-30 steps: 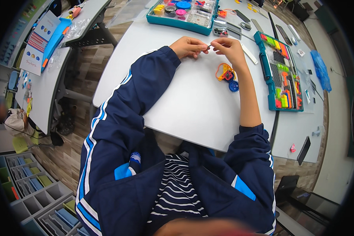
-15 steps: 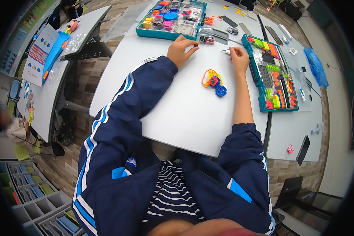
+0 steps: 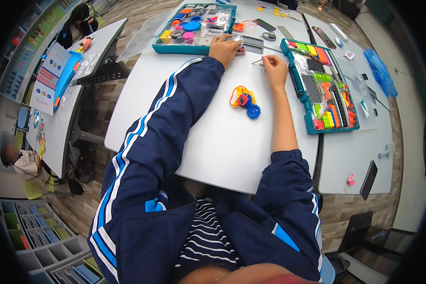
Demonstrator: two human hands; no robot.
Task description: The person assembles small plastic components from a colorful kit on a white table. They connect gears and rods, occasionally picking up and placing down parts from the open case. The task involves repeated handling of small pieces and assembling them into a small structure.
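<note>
While the right hand (image 3: 274, 68) pinches a thin grey rod (image 3: 256, 62) between thumb and fingertips closed together, its tip pointing left above the white table (image 3: 213, 146), the left hand (image 3: 225, 49) bends over a small clear box (image 3: 241, 48) beside the teal parts tray (image 3: 194, 49); its fingers are partly curled, and whether they grip anything I cannot tell. The rod looks straight and plain, too small for finer detail. Near the right forearm, a gear assembly (image 3: 244, 99) lies on the table: a yellow-orange frame, a red block and two toothed blue wheels. On the side table, a folded white card (image 3: 45, 97) carries coloured pictures and print too small to read.
</note>
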